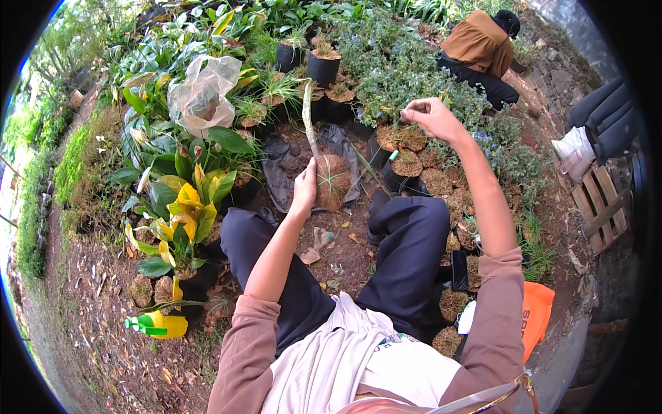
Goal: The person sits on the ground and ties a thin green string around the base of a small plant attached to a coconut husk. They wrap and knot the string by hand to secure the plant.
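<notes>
My left hand (pixel 306 185) holds a round brown fibre-wrapped root ball (pixel 332 181) at its left side. Green string crosses over the ball. A pale bare plant stem (pixel 308 116) rises from its upper left. Beneath the ball, a black plastic sheet (pixel 274 189) bears dark soil (pixel 296 166). My right hand (pixel 425 116) is raised at the right, above fibre-topped pots, with thumb and fingertips pinched together. Whether a thin string runs between its fingers cannot be told. A small pale green and white object (pixel 394 155) lies on a pot's edge below it.
Leafy plants (pixel 191 207) and a clear plastic bag (pixel 206 95) stand left. A yellow spray bottle (pixel 158 325) lies lower left. Black pots (pixel 324 67) stand ahead. A phone (pixel 459 270) and orange bag (pixel 537 313) lie right. A person (pixel 478 52) crouches upper right; another's shoe (pixel 575 147) shows near a wooden pallet (pixel 600 207).
</notes>
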The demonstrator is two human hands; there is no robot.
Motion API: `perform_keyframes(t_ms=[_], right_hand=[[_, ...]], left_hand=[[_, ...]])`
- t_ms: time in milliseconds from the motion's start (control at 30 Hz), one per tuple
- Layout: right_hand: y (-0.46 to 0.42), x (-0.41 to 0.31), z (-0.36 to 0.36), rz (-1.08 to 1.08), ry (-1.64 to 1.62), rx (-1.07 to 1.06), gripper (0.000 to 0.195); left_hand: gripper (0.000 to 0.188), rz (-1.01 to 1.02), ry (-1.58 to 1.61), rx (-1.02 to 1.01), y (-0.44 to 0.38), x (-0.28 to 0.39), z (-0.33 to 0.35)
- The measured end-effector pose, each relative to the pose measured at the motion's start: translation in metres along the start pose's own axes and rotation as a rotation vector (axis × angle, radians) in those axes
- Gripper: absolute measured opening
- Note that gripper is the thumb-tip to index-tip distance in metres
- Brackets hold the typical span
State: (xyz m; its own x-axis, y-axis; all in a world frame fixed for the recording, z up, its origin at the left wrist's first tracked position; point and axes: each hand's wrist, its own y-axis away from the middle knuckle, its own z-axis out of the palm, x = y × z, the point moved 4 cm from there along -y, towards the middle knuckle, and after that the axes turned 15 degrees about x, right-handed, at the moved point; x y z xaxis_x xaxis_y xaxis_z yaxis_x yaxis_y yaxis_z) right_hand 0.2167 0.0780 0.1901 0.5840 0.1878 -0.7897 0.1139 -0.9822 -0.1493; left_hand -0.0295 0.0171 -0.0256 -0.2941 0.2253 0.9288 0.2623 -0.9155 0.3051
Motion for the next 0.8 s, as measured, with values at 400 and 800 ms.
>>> perform_keyframes(t_ms=[400,800], right_hand=[[-0.095,-0.073,0.026,-0.224,0.316,0.384,0.033],[0.007,-0.013,0.136,-0.295,0.099,-0.076,0.020]], left_hand=[[0.072,-0.316,-0.050,-0.197,0.012,-0.040,0.026],[0.083,-0.403,0.099,-0.310,0.044,0.006,0.037]])
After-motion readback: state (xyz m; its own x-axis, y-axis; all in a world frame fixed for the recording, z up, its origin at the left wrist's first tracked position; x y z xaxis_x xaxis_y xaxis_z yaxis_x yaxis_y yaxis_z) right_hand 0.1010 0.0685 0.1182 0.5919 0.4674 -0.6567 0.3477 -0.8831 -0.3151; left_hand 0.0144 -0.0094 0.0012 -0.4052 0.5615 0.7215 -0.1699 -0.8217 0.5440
